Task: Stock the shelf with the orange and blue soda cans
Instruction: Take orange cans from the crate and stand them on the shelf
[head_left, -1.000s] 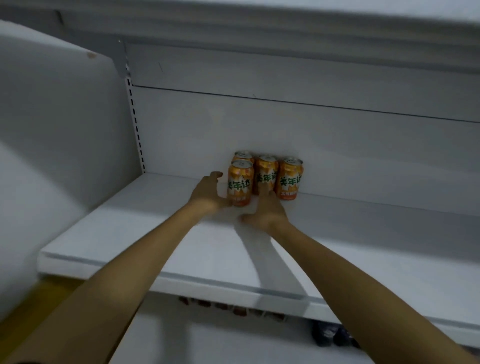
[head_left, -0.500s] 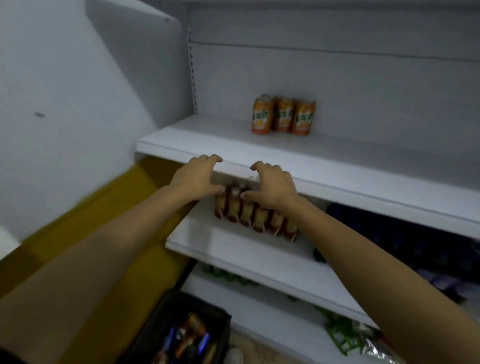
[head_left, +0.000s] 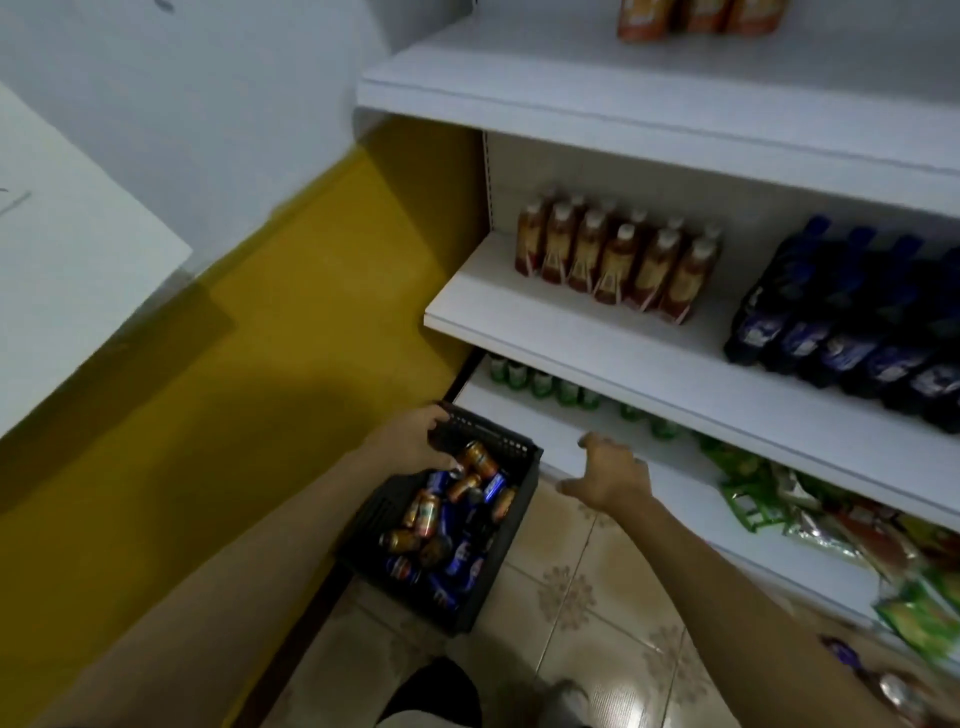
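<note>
A black crate on the tiled floor holds several orange and blue soda cans lying jumbled. My left hand is over the crate's far left corner with its fingers loosely curled; the thumb is beside the end of an orange can that leans on the crate wall, and nothing is gripped. To the right of the crate my right hand hovers with relaxed, spread fingers, empty. Three orange cans stand on the top white shelf, cut off by the frame's edge.
The middle shelf carries brown bottles and dark blue bottles. Below it are green cans and snack packets. A yellow wall panel lies left of the crate. My shoe is on the floor tiles.
The view has swung down from the top shelf to the floor. Both hands left the shelf edge and dropped; the left now reaches into the crate, the right hangs beside it.
</note>
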